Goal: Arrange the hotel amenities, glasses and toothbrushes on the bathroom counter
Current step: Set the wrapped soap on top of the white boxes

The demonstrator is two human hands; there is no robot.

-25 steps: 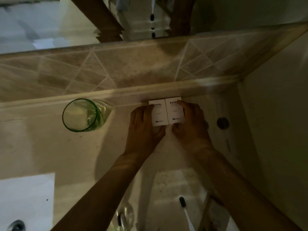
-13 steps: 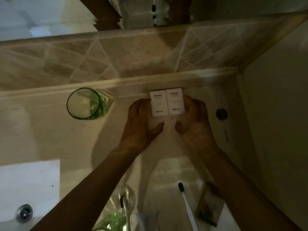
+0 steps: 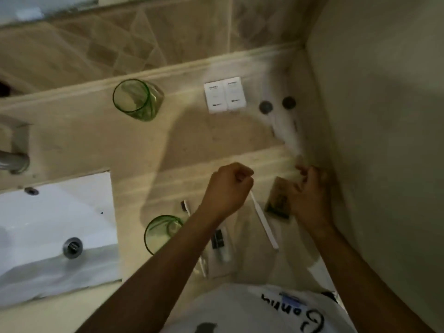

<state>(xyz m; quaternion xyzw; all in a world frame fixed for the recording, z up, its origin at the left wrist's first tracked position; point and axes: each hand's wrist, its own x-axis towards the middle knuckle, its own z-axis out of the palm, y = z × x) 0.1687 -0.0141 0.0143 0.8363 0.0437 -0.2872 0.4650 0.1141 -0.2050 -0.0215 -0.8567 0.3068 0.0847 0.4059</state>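
Two white hotel boxes (image 3: 224, 94) lie side by side at the back of the counter (image 3: 96, 140), with nothing touching them. A green glass (image 3: 138, 99) stands to their left. A second green glass (image 3: 162, 230) near the front is partly hidden by my left forearm. My left hand (image 3: 228, 188) is curled into a fist over the bristle end of a white toothbrush (image 3: 264, 222); a grip on it does not show. My right hand (image 3: 310, 195), blurred with fingers bent, overlaps the right edge of a brown packet (image 3: 277, 201).
Two white bottles with dark caps (image 3: 265, 106) (image 3: 288, 102) stand by the right wall (image 3: 372, 116). Another toothbrush (image 3: 186, 206) and a clear packet (image 3: 219, 241) lie under my left forearm. The white sink (image 3: 48, 224) and tap (image 3: 14, 162) are at the left.
Both hands have let go of the two boxes and pulled back toward me. The left hand has closed into a fist. The view has tilted down, showing the sink and the front items.
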